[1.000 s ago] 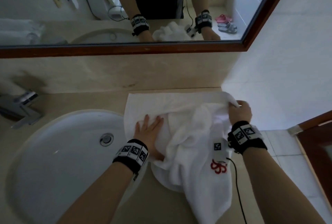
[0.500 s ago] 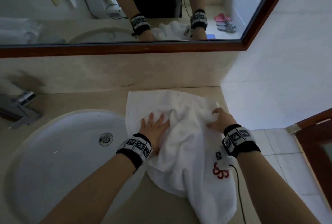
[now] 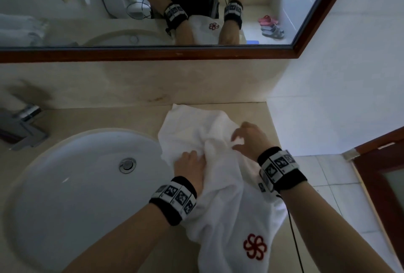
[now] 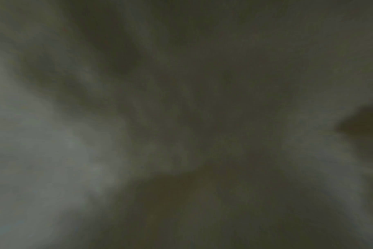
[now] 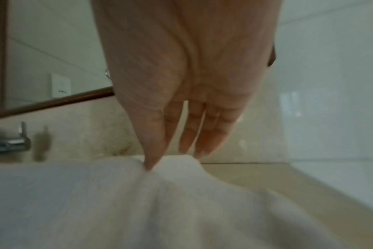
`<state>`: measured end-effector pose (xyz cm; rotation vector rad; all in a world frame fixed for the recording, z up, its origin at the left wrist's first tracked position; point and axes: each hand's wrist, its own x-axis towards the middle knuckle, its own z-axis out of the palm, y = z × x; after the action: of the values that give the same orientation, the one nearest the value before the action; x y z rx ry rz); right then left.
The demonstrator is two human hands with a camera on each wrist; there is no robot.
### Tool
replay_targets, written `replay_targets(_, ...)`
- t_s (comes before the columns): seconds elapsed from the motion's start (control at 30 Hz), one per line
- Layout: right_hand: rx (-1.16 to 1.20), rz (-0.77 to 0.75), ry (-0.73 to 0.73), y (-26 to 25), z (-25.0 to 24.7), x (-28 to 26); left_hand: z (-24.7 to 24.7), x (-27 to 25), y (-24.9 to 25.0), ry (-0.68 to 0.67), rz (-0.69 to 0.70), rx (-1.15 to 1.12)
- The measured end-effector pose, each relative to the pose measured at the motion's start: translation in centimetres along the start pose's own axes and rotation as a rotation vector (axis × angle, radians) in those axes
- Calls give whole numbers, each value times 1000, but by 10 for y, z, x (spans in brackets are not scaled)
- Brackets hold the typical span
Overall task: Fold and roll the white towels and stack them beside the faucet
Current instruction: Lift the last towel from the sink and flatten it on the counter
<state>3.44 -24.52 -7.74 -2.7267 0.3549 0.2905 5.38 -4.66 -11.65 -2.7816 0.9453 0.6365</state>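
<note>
My right hand (image 3: 248, 139) sits right of centre in the head view, thumb and forefinger pinched on a raised fold of the white terry towel with the red flower emblem (image 3: 218, 185); the right wrist view shows that pinch plainly, with the other fingers (image 5: 204, 134) hanging straight above the cloth. My left hand (image 3: 192, 166) lies just to the lower left of it, on the same bunched ridge. Its fingertips disappear into the cloth, so I cannot tell whether it grips or only presses, and the left wrist view is too dark and blurred to help.

The towel lies crumpled on the beige stone counter (image 3: 258, 115) between the white oval basin (image 3: 65, 185) and the white wall. Its long axis runs from the upper centre of the frame down to the lower right, where the emblem end hangs over the counter's near edge.

The chrome faucet (image 3: 19, 124) is at the far left edge, across the basin, so I judge the left hand nearer to the stacking place. Folding is barely begun, I think; the cloth needs flattening along that axis first.
</note>
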Motion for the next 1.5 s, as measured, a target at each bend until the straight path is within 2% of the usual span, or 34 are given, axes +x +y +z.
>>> replay_targets(0.03, 57, -76, -54, -8, 2, 5, 5, -3, 2, -19, 47, 63)
replay_targets(0.1, 45, -114, -282, -24, 9, 7, 11, -10, 3, -57, 156, 110)
replay_targets(0.2, -158, -35, -502, -31, 14, -3, 10, -11, -5, -111, 354, 51)
replay_targets(0.27, -285, 29, -643, -29, 11, -17, 0, -4, -15, -104, 417, 62)
replay_targets(0.37, -332, 68, -929, -23, 23, -46, -14, 16, -32, -90, 315, 109)
replay_targets(0.4, -308, 68, -998, -21, 27, -54, -17, 20, -37, -47, 235, 84)
replay_targets(0.47, -193, 132, -1052, -16, 29, -64, -18, 24, -42, 79, -9, -143)
replay_targets(0.53, -23, 229, -935, -10, 20, -58, -14, 24, -45, 108, -203, -330)
replay_targets(0.57, 7, 239, -792, -7, 14, -52, -11, 23, -45, 96, -257, -359)
replay_targets(0.63, 1, 250, -397, 3, 7, -34, -5, 22, -44, 48, -285, -379)
replay_targets(0.67, 24, 309, -205, 9, 5, -25, -4, 22, -44, 12, -286, -393)
replay_targets(0.7, 31, 407, -90, 16, 6, -16, -2, 24, -45, -22, -280, -416)
replay_targets(0.73, 17, 497, -65, 21, 8, -11, -2, 26, -45, -69, -286, -454)
replay_targets(0.8, -43, 594, -180, 27, 12, -7, -7, 27, -48, -120, -300, -550)
replay_targets(0.87, 165, 642, -216, 34, 22, -3, -14, 30, -51, -79, -268, -618)
replay_targets(0.93, 429, 673, -208, 38, 25, -4, -25, 33, -54, 21, -199, -595)
replay_targets(1.0, 560, 693, -75, 43, 21, -3, -35, 36, -58, 141, -169, -597)
replay_targets(1.07, 613, 670, 246, 48, 11, -1, -46, 39, -61, 381, -147, -631)
replay_targets(1.1, 640, 660, 420, 48, 5, -1, -47, 40, -62, 563, -121, -596)
replay_targets(1.13, 657, 633, 565, 49, 1, 1, -46, 40, -61, 732, -83, -514)
replay_targets(1.17, 645, 603, 645, 51, -1, 2, -43, 39, -60, 862, -47, -419)
replay_targets(1.2, 619, 588, 653, 52, 0, 4, -36, 39, -60, 905, -18, -342)
replay_targets(1.23, 587, 600, 591, 54, 2, 5, -29, 40, -60, 858, -25, -310)
replay_targets(1.27, 552, 634, 478, 57, 6, 7, -21, 40, -60, 760, -102, -352)
replay_targets(1.33, 528, 692, 254, 61, 12, 8, -10, 41, -62, 447, -428, -636)
replay_targets(1.37, 537, 713, 204, 62, 16, 6, -6, 43, -64, 320, -577, -818)
replay_targets(1.4, 539, 738, 195, 62, 19, 6, -3, 45, -65, 241, -644, -956)
replay_targets(1.43, 529, 761, 204, 63, 22, 5, -1, 45, -66, 216, -655, -1035)
replay_targets(1.5, 510, 793, 189, 66, 24, 6, 2, 46, -73, 273, -645, -1075)
